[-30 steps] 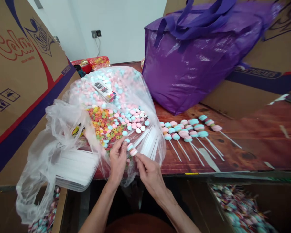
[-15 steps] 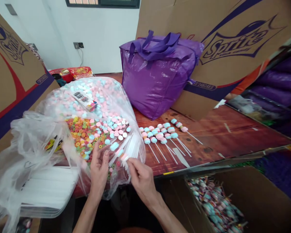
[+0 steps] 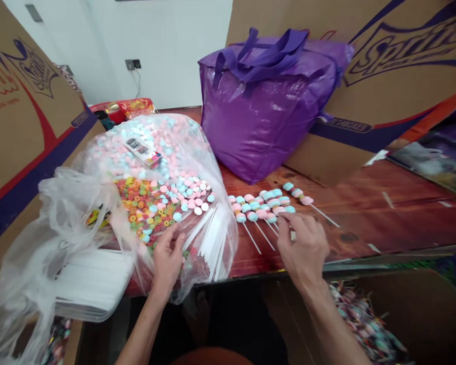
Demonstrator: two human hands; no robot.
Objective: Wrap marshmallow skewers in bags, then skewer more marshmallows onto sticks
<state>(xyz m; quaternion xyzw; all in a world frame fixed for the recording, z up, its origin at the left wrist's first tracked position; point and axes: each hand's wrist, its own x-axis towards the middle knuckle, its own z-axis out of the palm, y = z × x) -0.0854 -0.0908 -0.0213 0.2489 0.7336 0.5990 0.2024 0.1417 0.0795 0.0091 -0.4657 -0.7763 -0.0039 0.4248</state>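
My right hand (image 3: 304, 246) is pinched at the lower end of a row of marshmallow skewers (image 3: 262, 205) on the table. Its fingertips close on a marshmallow skewer (image 3: 283, 209), whose stick is mostly hidden by the hand. The skewers carry pink and blue marshmallows on white sticks. My left hand (image 3: 169, 261) is open with curled fingers, holding nothing, at the near edge of a clear plastic bag. Close to it lie gummy rings (image 3: 142, 205), loose marshmallows (image 3: 192, 195) and a fan of white sticks (image 3: 215, 233).
One skewer (image 3: 298, 193) lies apart at the right. Behind stand a purple bag (image 3: 262, 121) and large cardboard boxes (image 3: 399, 76). A clear tub of sticks (image 3: 95, 281) sits front left. Below the table edge at right is a box with wrapped sweets (image 3: 361, 319).
My right hand has moved right from before the plastic bag to the skewer row, carrying the skewer. My left hand stays by the bag. The view has shifted slightly.
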